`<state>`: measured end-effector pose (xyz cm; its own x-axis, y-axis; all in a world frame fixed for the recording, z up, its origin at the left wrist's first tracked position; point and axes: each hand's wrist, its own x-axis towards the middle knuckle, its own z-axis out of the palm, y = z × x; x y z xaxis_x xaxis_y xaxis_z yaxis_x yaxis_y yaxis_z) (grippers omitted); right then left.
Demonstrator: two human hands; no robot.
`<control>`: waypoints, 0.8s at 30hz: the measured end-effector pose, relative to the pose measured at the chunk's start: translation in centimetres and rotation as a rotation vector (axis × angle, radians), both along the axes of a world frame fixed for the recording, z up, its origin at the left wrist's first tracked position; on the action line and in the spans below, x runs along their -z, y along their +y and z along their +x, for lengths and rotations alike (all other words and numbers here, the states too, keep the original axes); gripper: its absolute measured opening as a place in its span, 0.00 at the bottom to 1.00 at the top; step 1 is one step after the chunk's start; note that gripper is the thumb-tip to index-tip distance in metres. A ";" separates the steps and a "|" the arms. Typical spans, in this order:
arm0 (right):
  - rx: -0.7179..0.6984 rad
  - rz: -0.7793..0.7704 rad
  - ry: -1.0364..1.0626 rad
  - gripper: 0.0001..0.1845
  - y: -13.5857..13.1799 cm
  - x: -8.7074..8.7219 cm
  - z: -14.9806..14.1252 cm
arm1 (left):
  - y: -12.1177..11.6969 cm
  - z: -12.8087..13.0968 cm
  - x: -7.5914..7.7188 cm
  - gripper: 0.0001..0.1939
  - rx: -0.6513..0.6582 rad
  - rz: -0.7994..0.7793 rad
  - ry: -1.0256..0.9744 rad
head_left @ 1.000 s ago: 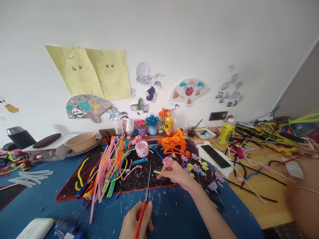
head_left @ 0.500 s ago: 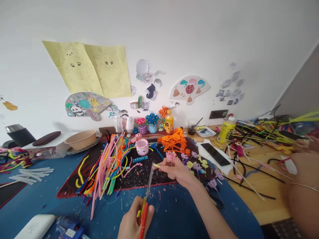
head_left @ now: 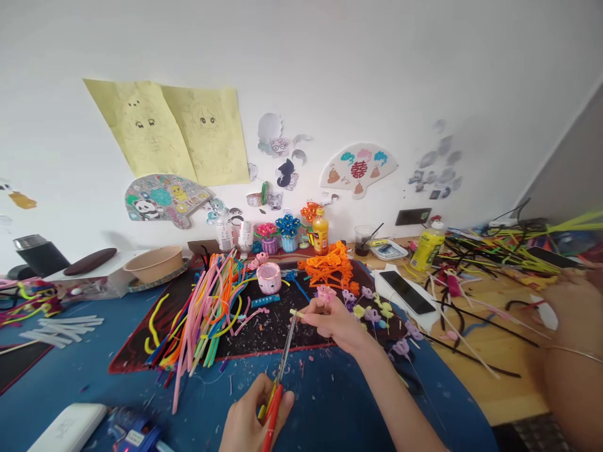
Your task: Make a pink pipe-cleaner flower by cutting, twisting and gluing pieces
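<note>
My left hand [head_left: 252, 411], low in the middle of the view, is closed round the handles of a pair of scissors [head_left: 277, 395] in red and yellow. Their blades point up and away, with the tips at a short pale yellow pipe cleaner [head_left: 298, 314]. My right hand [head_left: 332, 321] pinches that piece between thumb and fingers. Behind its knuckles shows a pink curled pipe cleaner shape [head_left: 326, 293]; whether the hand touches it I cannot tell. Fuzzy clippings lie on the dark mat [head_left: 264, 329] below.
Left of my hands lies a bundle of coloured pipe cleaners [head_left: 198, 314]. A small pink pot [head_left: 269, 278], an orange pile [head_left: 330, 267] and purple and yellow flowers [head_left: 372, 314] lie around. A glue gun [head_left: 134, 433] is front left. Another person's arm [head_left: 572, 351] is at right.
The scissors have shifted slightly right, bringing the blade tips onto the end of the yellow pipe cleaner. My right hand has barely moved.
</note>
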<state>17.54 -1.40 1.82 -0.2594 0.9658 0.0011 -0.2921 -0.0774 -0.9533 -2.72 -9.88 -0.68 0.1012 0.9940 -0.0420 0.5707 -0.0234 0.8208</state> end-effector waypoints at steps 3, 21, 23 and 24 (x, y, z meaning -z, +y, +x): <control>0.000 0.011 -0.019 0.23 0.1 0.1 0.0 | 0.1 -0.3 -0.5 0.30 0.041 -0.048 0.022; -0.025 0.029 -0.022 0.20 0.3 0.2 0.3 | -0.4 0.5 -0.5 0.30 -0.003 -0.070 -0.085; -0.021 0.030 -0.021 0.21 0.3 0.0 0.2 | -0.4 0.4 -0.2 0.29 0.040 -0.040 -0.101; -0.020 0.029 -0.024 0.21 0.3 0.0 0.2 | -0.4 0.3 0.0 0.29 0.060 -0.025 -0.099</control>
<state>17.75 -1.11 1.87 -0.2785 0.9602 0.0228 -0.2681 -0.0549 -0.9618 -2.46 -10.32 -0.67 0.1656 0.9848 -0.0531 0.4846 -0.0344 0.8741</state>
